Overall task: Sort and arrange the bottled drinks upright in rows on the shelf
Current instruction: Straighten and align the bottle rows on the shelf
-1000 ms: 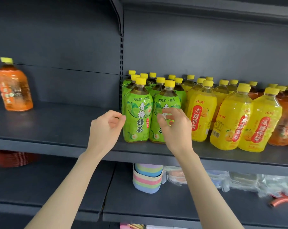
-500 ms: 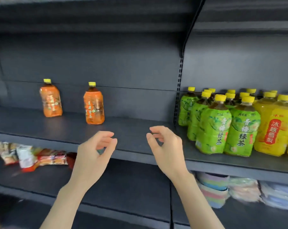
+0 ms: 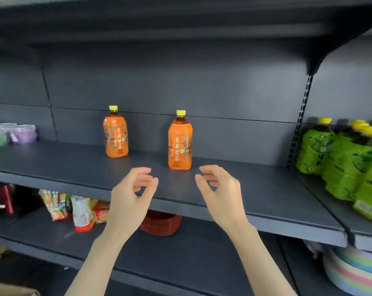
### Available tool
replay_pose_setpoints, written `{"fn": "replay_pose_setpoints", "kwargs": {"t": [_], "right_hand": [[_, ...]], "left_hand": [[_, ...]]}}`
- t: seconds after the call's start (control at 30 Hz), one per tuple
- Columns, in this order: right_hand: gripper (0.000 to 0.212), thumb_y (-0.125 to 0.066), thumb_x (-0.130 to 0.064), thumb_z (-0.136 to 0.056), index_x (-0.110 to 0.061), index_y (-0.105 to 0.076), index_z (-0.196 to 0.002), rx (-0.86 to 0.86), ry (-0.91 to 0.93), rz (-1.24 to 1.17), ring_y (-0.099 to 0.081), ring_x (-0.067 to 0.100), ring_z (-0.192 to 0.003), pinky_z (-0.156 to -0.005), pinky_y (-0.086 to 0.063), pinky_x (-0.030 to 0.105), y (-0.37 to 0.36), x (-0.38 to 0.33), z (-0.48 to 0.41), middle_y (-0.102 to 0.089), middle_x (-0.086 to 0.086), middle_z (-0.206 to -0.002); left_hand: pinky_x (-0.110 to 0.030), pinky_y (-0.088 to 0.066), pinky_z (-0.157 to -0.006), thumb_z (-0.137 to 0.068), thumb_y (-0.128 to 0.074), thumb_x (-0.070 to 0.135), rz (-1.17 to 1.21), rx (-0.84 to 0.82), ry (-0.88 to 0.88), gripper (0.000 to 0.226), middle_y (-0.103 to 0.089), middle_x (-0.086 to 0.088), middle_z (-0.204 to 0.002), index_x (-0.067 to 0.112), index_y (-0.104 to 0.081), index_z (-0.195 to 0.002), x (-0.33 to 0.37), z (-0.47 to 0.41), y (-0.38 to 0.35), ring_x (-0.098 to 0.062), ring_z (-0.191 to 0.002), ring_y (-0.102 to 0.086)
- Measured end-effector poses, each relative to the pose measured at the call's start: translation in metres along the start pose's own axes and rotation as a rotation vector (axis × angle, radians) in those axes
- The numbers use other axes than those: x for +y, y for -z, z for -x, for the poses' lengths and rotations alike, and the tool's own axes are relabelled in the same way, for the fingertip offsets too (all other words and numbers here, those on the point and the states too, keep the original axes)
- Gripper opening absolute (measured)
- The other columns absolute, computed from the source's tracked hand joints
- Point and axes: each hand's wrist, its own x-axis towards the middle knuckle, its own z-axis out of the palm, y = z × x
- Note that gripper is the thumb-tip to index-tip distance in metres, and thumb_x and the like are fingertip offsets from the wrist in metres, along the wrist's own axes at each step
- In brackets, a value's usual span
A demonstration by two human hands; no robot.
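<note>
On the shelf (image 3: 266, 199), left and far: orange bottle (image 3: 115, 133), upright, standing alone. At the near edge, left hand (image 3: 131, 201), fingers loosely curled, holding nothing. Just beyond and between both hands, second orange bottle (image 3: 180, 144), upright, untouched. To its right, right hand (image 3: 221, 197), likewise loosely curled and empty. Far right, green bottles (image 3: 341, 163) in rows. Step, as judged: reaching for the strays. Next: a firm grasp round the nearer bottle's body, kept upright.

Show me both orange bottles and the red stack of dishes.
Left orange bottle (image 3: 116, 134): head view, on its label.
Right orange bottle (image 3: 180, 144): head view, on its label.
Red stack of dishes (image 3: 162, 224): head view, on its side.
</note>
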Motion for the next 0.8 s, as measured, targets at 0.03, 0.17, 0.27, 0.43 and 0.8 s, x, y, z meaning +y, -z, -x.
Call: {"fn": "replay_pose_setpoints", "kwargs": {"t": [0.03, 0.17, 0.27, 0.43, 0.8], "right_hand": [[0.012, -0.061, -0.028, -0.093, -0.036, -0.060, -0.101, 0.001, 0.002, 0.003, -0.058, -0.001, -0.095, -0.088, -0.049, 0.029, -0.011, 0.001, -0.009, -0.059, -0.026, -0.095], [0.013, -0.061, -0.025, -0.093, -0.024, -0.065, -0.105, 0.023, -0.015, -0.011, -0.061, 0.005, -0.092, -0.083, -0.052, 0.029, -0.058, 0.014, -0.049, -0.066, -0.011, -0.102], [0.023, -0.061, -0.025, -0.093, -0.018, -0.064, -0.115, 0.028, -0.060, 0.000, -0.062, 0.009, -0.092, -0.084, -0.054, 0.034, -0.089, 0.025, -0.085, -0.066, -0.001, -0.113], [0.053, -0.062, -0.036, -0.091, -0.016, -0.045, -0.137, 0.032, -0.151, 0.078, -0.048, 0.022, -0.122, -0.099, -0.046, 0.045, -0.134, 0.043, -0.137, -0.047, 0.003, -0.136], [0.111, -0.076, -0.050, -0.075, -0.009, -0.006, -0.152, 0.221, -0.391, 0.274, -0.029, 0.039, -0.136, -0.107, -0.031, 0.051, -0.187, 0.066, -0.208, -0.027, 0.016, -0.150]], "left_hand": [[-0.014, -0.043, -0.082, -0.087, -0.064, 0.024, -0.002, -0.004, -0.002, 0.020, -0.067, 0.015, -0.092, 0.027, -0.060, -0.107, -0.011, -0.010, 0.000, 0.003, -0.090, -0.062], [-0.005, -0.042, -0.077, -0.087, -0.065, 0.024, -0.018, -0.028, -0.018, 0.020, -0.066, 0.017, -0.091, 0.029, -0.059, -0.106, -0.059, -0.054, -0.003, 0.009, -0.090, -0.059], [-0.006, -0.040, -0.078, -0.087, -0.064, 0.027, -0.093, -0.098, 0.009, 0.022, -0.065, 0.015, -0.096, 0.027, -0.060, -0.109, -0.096, -0.092, -0.003, 0.003, -0.093, -0.060], [-0.029, -0.042, -0.095, -0.086, -0.062, 0.044, -0.366, -0.376, 0.012, 0.040, -0.055, 0.012, -0.115, 0.025, -0.056, -0.121, -0.160, -0.149, 0.007, -0.010, -0.112, -0.052], [-0.043, -0.015, -0.115, -0.087, -0.032, 0.070, -0.761, -0.754, -0.043, 0.065, -0.026, 0.006, -0.154, 0.035, -0.034, -0.142, -0.222, -0.183, 0.015, -0.018, -0.141, -0.023]]}}
